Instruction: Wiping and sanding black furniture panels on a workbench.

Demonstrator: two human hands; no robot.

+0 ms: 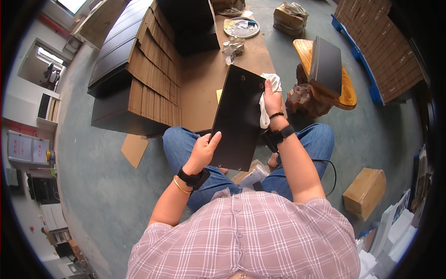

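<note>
- Workpiece: a flat, rectangular black panel [237, 116] with small round holes or fittings near its ends is held above the lap, tilted, clear of both panel groups.
- Left hand [200, 151]: clamped on the lower left edge of the panel, thumb on the upper face, remaining fingers mostly hidden beneath.
- Right hand [272, 102]: closed on the upper right edge, together with a crumpled white cloth [273, 83], which hangs beside the panel. Whether the cloth bears on the underside cannot be told.
- Status of this unit: in hand and not set down; handling is judged incomplete.
- Left of the workpiece: a large stack of black-faced panels with brown edges [153, 60] stands beside a bare brown board surface [200, 93].
- Right of the workpiece: a smaller group of black panels [327, 67] rests on a glossy yellow-brown wooden slab seat [347, 95].
- Overall progress: many panels lie out of hand. Which group is finished and which remains cannot be determined; the exact count is likewise unclear.
</note>
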